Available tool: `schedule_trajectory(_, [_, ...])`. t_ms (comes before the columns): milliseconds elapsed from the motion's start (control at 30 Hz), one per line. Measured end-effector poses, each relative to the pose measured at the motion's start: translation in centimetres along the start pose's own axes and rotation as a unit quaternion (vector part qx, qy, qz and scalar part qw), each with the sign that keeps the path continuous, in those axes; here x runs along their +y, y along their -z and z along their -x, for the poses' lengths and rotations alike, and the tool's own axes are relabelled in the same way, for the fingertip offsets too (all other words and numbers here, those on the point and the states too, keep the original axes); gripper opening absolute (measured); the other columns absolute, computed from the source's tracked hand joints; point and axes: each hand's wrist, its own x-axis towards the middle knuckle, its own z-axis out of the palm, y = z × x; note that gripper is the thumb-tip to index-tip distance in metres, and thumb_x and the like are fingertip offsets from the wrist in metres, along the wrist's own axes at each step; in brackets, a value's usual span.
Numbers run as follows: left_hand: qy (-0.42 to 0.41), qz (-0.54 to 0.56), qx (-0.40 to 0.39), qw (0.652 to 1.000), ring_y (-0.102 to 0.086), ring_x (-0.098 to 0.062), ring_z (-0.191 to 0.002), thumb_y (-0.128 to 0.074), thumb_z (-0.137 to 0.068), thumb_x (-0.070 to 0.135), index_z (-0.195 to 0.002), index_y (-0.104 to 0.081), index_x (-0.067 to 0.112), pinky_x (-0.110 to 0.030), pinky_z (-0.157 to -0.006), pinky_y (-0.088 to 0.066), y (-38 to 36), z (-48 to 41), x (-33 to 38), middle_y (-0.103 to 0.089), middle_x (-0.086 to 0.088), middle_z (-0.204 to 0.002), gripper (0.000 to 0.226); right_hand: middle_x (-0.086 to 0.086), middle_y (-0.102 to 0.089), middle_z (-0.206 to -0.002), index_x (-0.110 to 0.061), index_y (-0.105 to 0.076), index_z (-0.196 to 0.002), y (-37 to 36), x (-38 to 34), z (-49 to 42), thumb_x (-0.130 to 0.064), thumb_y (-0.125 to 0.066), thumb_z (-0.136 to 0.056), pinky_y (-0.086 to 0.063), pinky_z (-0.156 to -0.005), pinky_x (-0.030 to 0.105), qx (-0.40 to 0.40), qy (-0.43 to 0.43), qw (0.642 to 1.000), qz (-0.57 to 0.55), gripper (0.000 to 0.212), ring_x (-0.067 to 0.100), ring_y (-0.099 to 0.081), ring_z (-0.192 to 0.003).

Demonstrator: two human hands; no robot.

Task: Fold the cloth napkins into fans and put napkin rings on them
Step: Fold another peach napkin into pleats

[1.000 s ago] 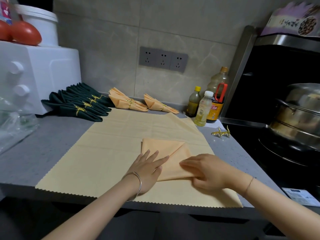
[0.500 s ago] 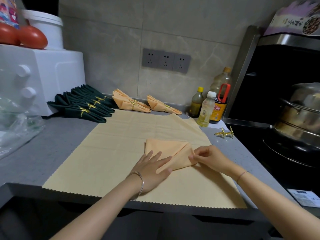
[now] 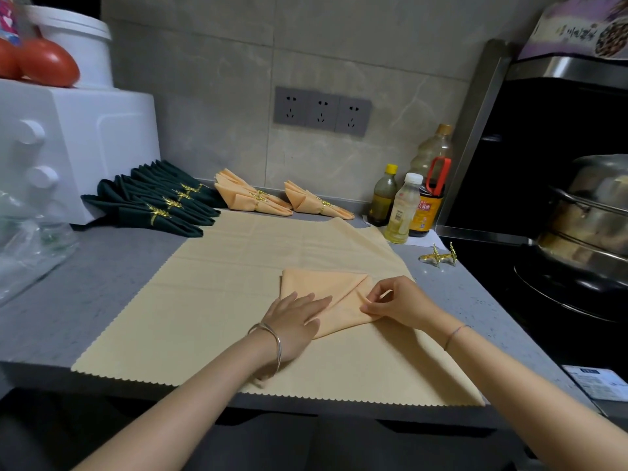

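A peach cloth napkin (image 3: pixel 326 290), folded into a flat triangle-like shape, lies on a large pale yellow cloth (image 3: pixel 238 277) spread over the grey counter. My left hand (image 3: pixel 294 321) lies flat on the napkin's lower left part, fingers spread. My right hand (image 3: pixel 397 302) pinches the napkin's right corner between thumb and fingers. Two gold napkin rings (image 3: pixel 438 258) rest loose on the counter to the right. At the back lie several dark green fan napkins (image 3: pixel 153 205) and two peach fans (image 3: pixel 251 198) (image 3: pixel 316 203), each in a gold ring.
A white appliance (image 3: pixel 74 144) with tomatoes and a bucket on top stands at the left, a clear plastic bag (image 3: pixel 30 246) before it. Three bottles (image 3: pixel 404 209) stand at the back right. A steel steamer pot (image 3: pixel 591 212) sits on the black stove at the right.
My right hand has slid from lying on the napkin's right side to pinching its right corner. My left hand stays pressed on the napkin.
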Motion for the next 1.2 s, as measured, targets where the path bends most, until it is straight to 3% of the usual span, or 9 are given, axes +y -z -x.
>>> schedule_trajectory(100, [0.003,0.002,0.031,1.000,-0.009,-0.014,-0.146,-0.032,-0.102,0.034,-0.150,-0.017,0.034,-0.023,-0.113,-0.006,1.6,-1.6,0.2,-0.017,0.007,-0.158,0.051,-0.007,-0.059,-0.071,-0.020,-0.056,-0.070,0.2,-0.3,-0.3,-0.017,-0.079,-0.074,-0.037,-0.057,0.015,-0.009,0.003,1.000,0.008,0.024,0.009,-0.052,-0.066])
schedule_trajectory(233, [0.032,-0.060,0.066,0.996,-0.014,-0.019,-0.145,-0.029,-0.102,0.039,-0.150,-0.022,0.029,-0.028,-0.117,-0.011,2.9,-5.3,-1.3,-0.018,0.003,-0.158,0.049,-0.007,-0.056,-0.079,-0.017,-0.054,-0.078,0.3,-0.5,-0.5,-0.013,-0.078,-0.074,-0.037,-0.053,0.007,-0.015,0.012,1.000,0.012,0.025,0.008,-0.049,-0.065])
schedule_trajectory(333, [0.045,-0.060,0.064,0.995,-0.030,-0.022,-0.138,-0.029,-0.102,0.035,-0.144,-0.036,0.033,-0.033,-0.111,-0.027,3.2,-6.3,-2.0,-0.035,0.002,-0.151,0.042,-0.008,-0.054,-0.081,-0.017,-0.053,-0.081,0.2,-0.6,-0.7,-0.013,-0.077,-0.074,-0.037,-0.057,0.007,-0.018,0.008,1.000,0.020,0.026,0.006,-0.048,-0.067])
schedule_trajectory(533, [0.080,-0.151,0.129,0.977,-0.051,-0.022,-0.121,-0.031,-0.102,0.038,-0.134,-0.048,0.031,-0.030,-0.093,-0.036,3.5,-4.7,-1.0,-0.053,-0.001,-0.133,0.037,-0.003,-0.051,-0.100,-0.025,-0.047,-0.087,-0.2,-0.3,-1.2,-0.028,-0.077,-0.074,-0.039,-0.089,0.036,0.048,-0.035,0.993,0.099,0.033,0.016,-0.048,-0.092])
schedule_trajectory(700, [0.106,-0.137,0.111,0.979,-0.053,-0.027,-0.120,-0.039,-0.099,0.044,-0.142,-0.033,0.021,-0.032,-0.091,-0.042,3.2,-1.6,1.1,-0.056,-0.005,-0.131,0.049,0.002,-0.049,-0.113,-0.023,-0.045,-0.095,-0.9,0.2,-1.6,-0.040,-0.076,-0.074,-0.042,-0.091,0.039,0.083,-0.085,0.990,0.080,0.041,0.022,-0.049,-0.107])
schedule_trajectory(900, [0.078,-0.142,0.035,0.986,-0.056,-0.025,-0.113,-0.052,-0.093,0.046,-0.151,0.008,0.015,-0.032,-0.086,-0.044,2.0,0.2,4.1,-0.057,-0.007,-0.127,0.089,0.000,-0.053,-0.112,-0.023,-0.048,-0.098,-2.0,0.7,-1.1,-0.051,-0.066,-0.081,-0.042,-0.089,0.036,0.112,-0.104,0.985,0.080,0.037,0.020,-0.048,-0.107])
schedule_trajectory(1000, [0.066,-0.224,0.058,0.971,-0.049,-0.024,-0.122,-0.046,-0.094,0.049,-0.152,0.000,0.016,-0.033,-0.090,-0.042,2.2,-0.1,4.9,-0.048,-0.005,-0.136,0.081,0.001,-0.053,-0.112,-0.019,-0.049,-0.105,-2.9,1.0,-0.6,-0.052,-0.058,-0.085,-0.038,-0.089,0.035,0.156,-0.069,0.977,0.131,0.039,0.021,-0.047,-0.109])
schedule_trajectory(1100, [-0.045,-0.226,0.115,0.966,-0.028,-0.023,-0.137,-0.033,-0.100,0.041,-0.150,-0.017,0.021,-0.035,-0.108,-0.026,1.8,-1.3,5.0,-0.031,-0.003,-0.148,0.056,0.001,-0.054,-0.111,-0.017,-0.050,-0.106,-3.6,1.3,-0.4,-0.050,-0.055,-0.088,-0.033,-0.088,0.034,0.189,-0.034,0.968,0.163,0.038,0.022,-0.046,-0.108])
schedule_trajectory(1200, [-0.116,-0.228,0.035,0.966,-0.005,-0.017,-0.147,-0.018,-0.104,0.033,-0.151,-0.018,0.020,-0.037,-0.118,-0.001,0.7,-2.4,4.4,-0.015,0.006,-0.159,0.049,0.000,-0.055,-0.108,-0.016,-0.051,-0.105,-3.7,1.4,-0.4,-0.048,-0.054,-0.089,-0.033,-0.087,0.033,0.199,-0.016,0.964,0.176,0.036,0.021,-0.047,-0.105])
